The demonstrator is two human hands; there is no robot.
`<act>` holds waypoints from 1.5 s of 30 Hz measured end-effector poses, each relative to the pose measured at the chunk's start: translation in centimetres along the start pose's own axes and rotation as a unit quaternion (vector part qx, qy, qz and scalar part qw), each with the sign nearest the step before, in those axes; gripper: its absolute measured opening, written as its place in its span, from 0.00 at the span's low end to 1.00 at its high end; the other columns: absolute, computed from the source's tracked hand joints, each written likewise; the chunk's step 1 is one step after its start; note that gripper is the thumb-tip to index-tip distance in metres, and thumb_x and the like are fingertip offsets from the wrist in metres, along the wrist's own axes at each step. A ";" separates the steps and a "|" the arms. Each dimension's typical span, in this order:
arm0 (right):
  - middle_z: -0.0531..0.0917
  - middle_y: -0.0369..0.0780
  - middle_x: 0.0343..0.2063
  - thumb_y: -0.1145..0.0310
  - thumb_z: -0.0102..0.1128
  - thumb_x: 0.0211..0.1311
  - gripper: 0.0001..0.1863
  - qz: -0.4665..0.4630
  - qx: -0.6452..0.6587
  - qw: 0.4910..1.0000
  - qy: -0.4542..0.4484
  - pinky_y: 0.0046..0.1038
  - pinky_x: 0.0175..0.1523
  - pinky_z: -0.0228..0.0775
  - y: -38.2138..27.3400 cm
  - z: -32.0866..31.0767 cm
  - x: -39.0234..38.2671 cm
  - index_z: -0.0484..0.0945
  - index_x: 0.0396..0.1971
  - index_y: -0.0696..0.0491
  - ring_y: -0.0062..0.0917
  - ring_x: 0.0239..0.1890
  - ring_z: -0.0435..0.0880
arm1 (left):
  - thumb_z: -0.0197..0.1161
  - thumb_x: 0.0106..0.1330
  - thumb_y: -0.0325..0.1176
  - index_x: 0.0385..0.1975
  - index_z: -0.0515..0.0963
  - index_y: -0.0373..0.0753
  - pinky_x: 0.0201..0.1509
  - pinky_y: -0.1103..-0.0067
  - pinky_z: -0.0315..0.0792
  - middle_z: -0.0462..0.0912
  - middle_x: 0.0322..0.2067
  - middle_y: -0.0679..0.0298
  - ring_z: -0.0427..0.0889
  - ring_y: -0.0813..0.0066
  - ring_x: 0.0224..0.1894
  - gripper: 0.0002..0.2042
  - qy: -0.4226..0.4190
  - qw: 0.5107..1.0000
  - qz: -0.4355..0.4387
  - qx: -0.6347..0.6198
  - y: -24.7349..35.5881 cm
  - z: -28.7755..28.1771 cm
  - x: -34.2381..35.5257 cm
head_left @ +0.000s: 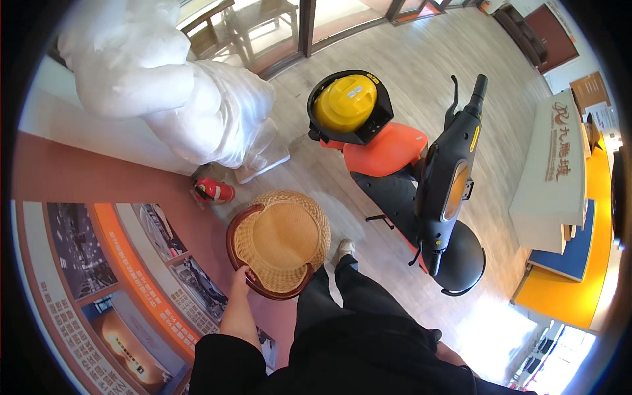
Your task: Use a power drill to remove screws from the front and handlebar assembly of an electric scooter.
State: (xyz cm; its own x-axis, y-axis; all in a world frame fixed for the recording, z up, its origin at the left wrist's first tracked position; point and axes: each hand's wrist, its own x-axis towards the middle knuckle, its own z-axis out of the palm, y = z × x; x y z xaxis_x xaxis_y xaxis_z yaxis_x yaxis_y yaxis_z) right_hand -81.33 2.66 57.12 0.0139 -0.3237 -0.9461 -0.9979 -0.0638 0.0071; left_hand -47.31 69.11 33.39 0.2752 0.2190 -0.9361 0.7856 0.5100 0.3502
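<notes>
A round wicker armchair (289, 227) with a dark reddish-brown wooden rim stands on the floor ahead of me, slightly left. My left hand (244, 278) is closed round that rim at its near left side. Low on the right, close to my body, is my right hand (449, 354); its fingers are hidden, so what it holds, if anything, does not show. To the right of the chair stands an orange and black scooter (385, 150). A yellow hard hat (345, 103) sits in the black container (380, 125) at its rear.
A red fire extinguisher (215, 190) stands by the left wall, beside a large plastic-wrapped shape (178, 85). A poster panel (145, 263) covers the wall at my left. On the right is a white counter (550, 171) with a yellow desk (559, 296). Glass doors (342, 20) line the far side.
</notes>
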 end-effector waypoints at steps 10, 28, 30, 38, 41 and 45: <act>0.87 0.47 0.35 0.53 0.69 0.55 0.25 -0.237 -0.064 0.967 0.072 0.33 0.45 0.76 6.0 5.6 -1.2 0.84 0.44 0.60 0.24 0.39 0.84 | 0.56 0.68 0.33 0.22 0.66 0.44 0.31 0.71 0.72 0.68 0.19 0.67 0.71 0.72 0.24 0.11 -0.059 0.994 -0.085 0.016 0.2 0.8 0.8; 0.86 0.55 0.45 0.46 0.66 0.52 0.33 0.155 0.218 0.963 0.021 0.38 0.54 0.73 17.7 22.6 -9.3 0.84 0.44 0.64 0.43 0.51 0.85 | 0.52 0.74 0.41 0.21 0.63 0.46 0.39 0.69 0.68 0.64 0.18 0.68 0.67 0.68 0.23 0.17 -0.128 0.990 -0.027 0.060 -2.5 17.5 -5.2; 0.87 0.54 0.44 0.47 0.67 0.52 0.34 0.152 0.267 0.951 0.017 0.37 0.53 0.74 18.7 22.2 -9.9 0.83 0.44 0.66 0.42 0.49 0.86 | 0.52 0.74 0.41 0.20 0.63 0.46 0.39 0.69 0.68 0.63 0.17 0.68 0.66 0.68 0.23 0.17 -0.090 0.995 -0.009 0.050 -2.5 18.5 -6.6; 0.87 0.49 0.35 0.46 0.70 0.50 0.33 0.095 0.347 0.929 0.086 0.35 0.45 0.78 31.7 24.9 1.9 0.84 0.40 0.65 0.37 0.39 0.88 | 0.54 0.70 0.41 0.18 0.62 0.47 0.38 0.68 0.70 0.63 0.16 0.69 0.68 0.69 0.23 0.17 -0.062 0.994 0.073 0.061 -6.5 17.3 -16.6; 0.86 0.49 0.30 0.52 0.67 0.54 0.26 0.047 0.362 0.926 0.099 0.37 0.39 0.79 32.7 21.9 3.4 0.83 0.37 0.63 0.37 0.33 0.88 | 0.54 0.68 0.40 0.18 0.62 0.47 0.36 0.67 0.72 0.64 0.16 0.69 0.69 0.68 0.22 0.16 -0.048 0.990 0.108 0.075 -8.5 16.6 -19.0; 0.72 0.39 0.14 0.72 0.59 0.56 0.06 0.082 0.474 0.877 0.002 0.35 0.17 0.68 34.3 16.5 3.0 0.73 0.28 0.58 0.29 0.11 0.72 | 0.52 0.65 0.36 0.19 0.61 0.47 0.33 0.66 0.74 0.64 0.16 0.67 0.68 0.69 0.19 0.13 -0.029 0.989 0.129 0.064 -11.4 16.4 -21.2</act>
State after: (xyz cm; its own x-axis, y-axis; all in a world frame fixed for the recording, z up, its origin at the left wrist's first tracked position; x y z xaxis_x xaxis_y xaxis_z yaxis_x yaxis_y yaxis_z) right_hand -116.60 15.08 49.18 -0.1359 -0.2590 -0.9563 -0.5903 0.7963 -0.1318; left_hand -52.98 44.97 48.77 0.5045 0.2788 -0.8172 0.7471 0.3335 0.5750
